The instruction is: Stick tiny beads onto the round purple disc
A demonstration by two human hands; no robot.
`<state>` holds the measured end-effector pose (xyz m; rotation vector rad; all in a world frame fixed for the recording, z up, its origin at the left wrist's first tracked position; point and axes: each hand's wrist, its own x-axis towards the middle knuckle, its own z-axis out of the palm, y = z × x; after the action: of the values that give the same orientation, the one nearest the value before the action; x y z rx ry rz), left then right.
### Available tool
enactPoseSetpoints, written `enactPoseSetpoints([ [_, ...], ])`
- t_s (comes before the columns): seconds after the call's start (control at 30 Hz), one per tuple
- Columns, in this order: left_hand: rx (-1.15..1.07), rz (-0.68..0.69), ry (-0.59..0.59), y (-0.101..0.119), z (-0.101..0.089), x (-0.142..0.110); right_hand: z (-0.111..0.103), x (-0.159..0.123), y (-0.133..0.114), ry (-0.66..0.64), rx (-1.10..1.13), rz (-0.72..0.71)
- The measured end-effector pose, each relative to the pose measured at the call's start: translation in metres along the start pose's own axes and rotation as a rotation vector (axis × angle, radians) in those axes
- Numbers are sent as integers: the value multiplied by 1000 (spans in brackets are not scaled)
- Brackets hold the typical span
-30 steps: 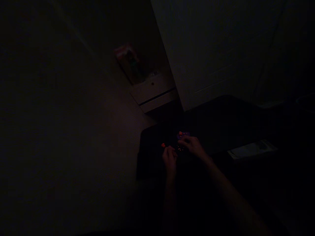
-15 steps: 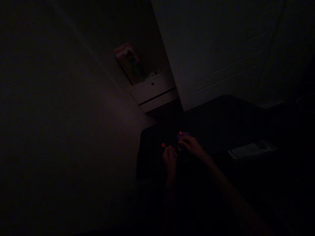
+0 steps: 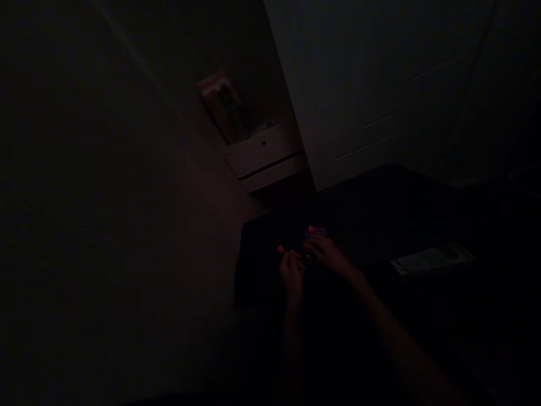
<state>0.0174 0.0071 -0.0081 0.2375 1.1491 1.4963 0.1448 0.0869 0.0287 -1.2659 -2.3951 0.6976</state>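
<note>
In the dim head view, my left hand [image 3: 291, 269] is low over a dark surface with its fingers drawn together. What it holds, if anything, is too dark to make out. Just beyond its fingertips lies a small bright red piece [image 3: 280, 248]. To the right, my right hand [image 3: 324, 250] is bent down with its fingers closed; their tips are partly hidden. Past its knuckles sits a purple item [image 3: 320, 231] with a red piece [image 3: 311, 229] at its left end. A few tiny pale-red bits [image 3: 308, 257] lie between the two hands.
The dark tabletop [image 3: 372, 197] spreads out around both hands. A pale flat packet or paper [image 3: 433, 259] lies at right. Behind stand a white drawer unit [image 3: 270, 155] with a red-and-green picture box [image 3: 226, 107] on it, and a pale panel [image 3: 359, 84]. A wall [image 3: 147, 225] runs along the left.
My right hand has moved slightly left and down, covering some of the tiny bits. The left hand stays nearly in place. The picture is darker.
</note>
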Motion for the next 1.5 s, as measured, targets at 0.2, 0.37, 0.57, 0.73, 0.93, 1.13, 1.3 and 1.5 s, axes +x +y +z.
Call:
enactPoseSetpoints([
  [0.2, 29, 23, -24, -13, -8, 4, 9, -4, 2, -28, -13, -46],
  [0.37, 32, 34, -13, -15, -10, 8, 11, -2, -4, -45, -104, -53],
  [0.57, 13, 31, -22, -14, -11, 8, 15, 0, -8, -120, -183, -54],
  [0.73, 21, 52, -25, -14, -11, 6, 16, -2, -9, -126, -204, -45],
  [0.93, 22, 29, -26, -9, -7, 4, 9, -2, -11, -134, -172, -43],
  [1.13, -60, -17, -11, -6, -6, 2, 4, 0, -22, 18, -18, -69],
  [1.3, -92, -14, -16, -4, -4, 0, 4, -1, -34, -71, 172, -82],
  [1.5, -99, -38, -17, 8, 1, -4, -6, 2, -47, -99, 250, -80],
])
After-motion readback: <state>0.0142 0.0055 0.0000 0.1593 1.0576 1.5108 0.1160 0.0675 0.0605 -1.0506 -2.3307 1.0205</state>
